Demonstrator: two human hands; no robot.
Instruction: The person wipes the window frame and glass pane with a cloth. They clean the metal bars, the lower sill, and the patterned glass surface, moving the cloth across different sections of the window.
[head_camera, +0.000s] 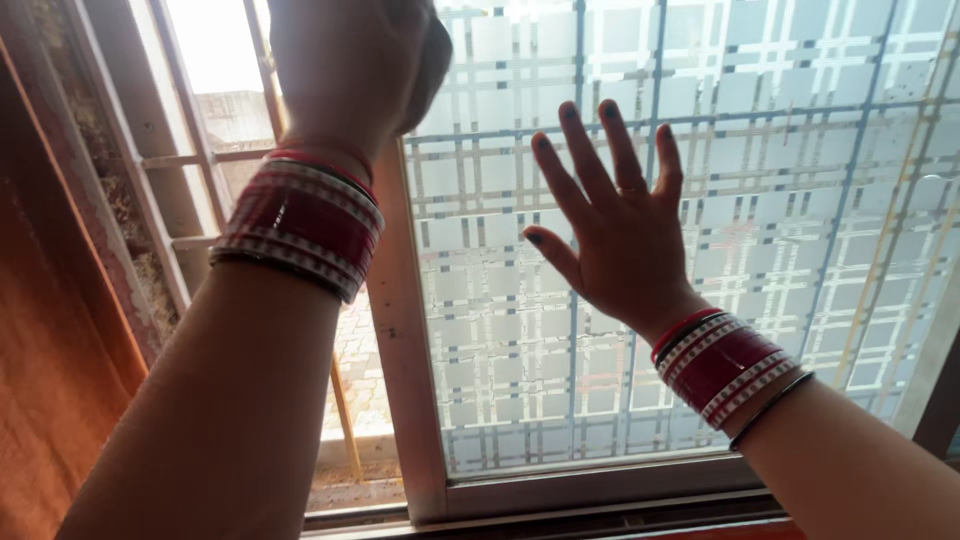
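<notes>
Bright daylight beyond metal bars (190, 130); orange curtain (40, 380) hangs at left

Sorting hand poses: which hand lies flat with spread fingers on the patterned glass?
The right hand, fingers spread on the patterned glass; the left hand is at the frame.

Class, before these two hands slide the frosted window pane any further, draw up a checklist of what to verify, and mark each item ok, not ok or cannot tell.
1. Right hand flat on the frosted pane, fingers spread: ok.
2. Left hand gripping the white window frame: cannot tell, its fingers run out of view at the top.
3. Fingers away from the frame's edge: ok for the right hand, cannot tell for the left.
4. Bangles on the wrists not caught on the frame: ok.
5. Bottom track free of obstructions: cannot tell.
6. Orange curtain not in the pane's way: ok.
</notes>
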